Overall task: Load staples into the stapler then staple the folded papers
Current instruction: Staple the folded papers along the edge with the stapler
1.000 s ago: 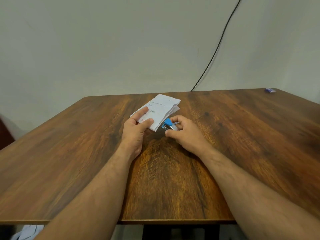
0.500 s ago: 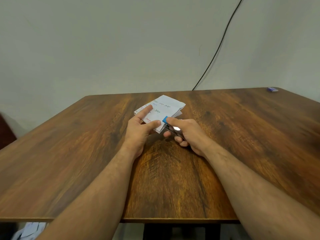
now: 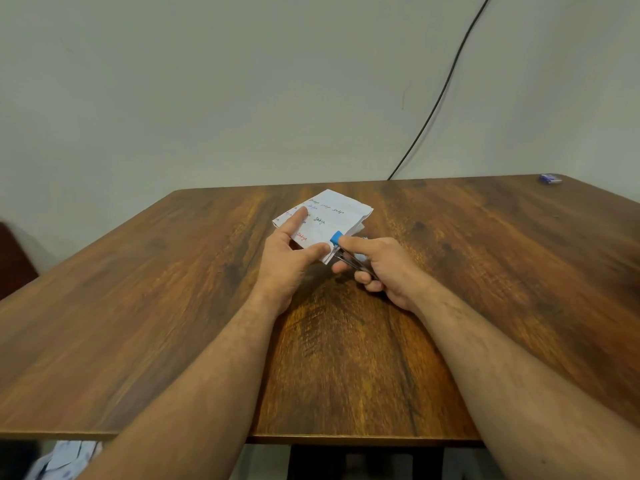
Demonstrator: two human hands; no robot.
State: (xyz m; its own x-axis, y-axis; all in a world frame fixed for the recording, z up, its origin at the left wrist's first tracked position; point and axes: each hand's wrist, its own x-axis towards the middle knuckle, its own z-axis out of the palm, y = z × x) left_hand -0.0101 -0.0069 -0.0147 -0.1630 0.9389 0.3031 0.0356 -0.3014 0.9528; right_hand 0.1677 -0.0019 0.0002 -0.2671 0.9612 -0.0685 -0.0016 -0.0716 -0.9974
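Wood table [image 3: 173, 323] seen from head cam, filling lower two thirds of frame, pale wall [image 3: 207, 81] behind. Folded papers [image 3: 332, 216] w/ coloured handwriting, lying flat on table just above centre of frame.

Left hand [image 3: 291, 261] at centre, resting on near left part of papers: forefinger stretched out over the sheet, thumb pressed flat on near edge. Fingers straight, not curled round anything, holding papers down.

Right hand [image 3: 384, 268] just right of centre, fingers & thumb curled round stapler [image 3: 346, 254]. Stapler small, metal body w/ blue tip; tip sitting on near right corner of papers, body angled back toward lower right into the palm. Forefinger lying along top, touching blue tip. Can't tell whether stapler mouth is around the paper edge or only on top of it. Left thumb & blue tip close together, nearly touching.

Both forearms bare, coming up from bottom edge of frame.

Black cable [image 3: 436, 105] running diagonally down wall from top right to table's far edge. Small blue-purple box [image 3: 550, 178] at far right corner of table, well apart from hands. Pale patterned cloth [image 3: 65, 459] in bottom left corner, below table edge.
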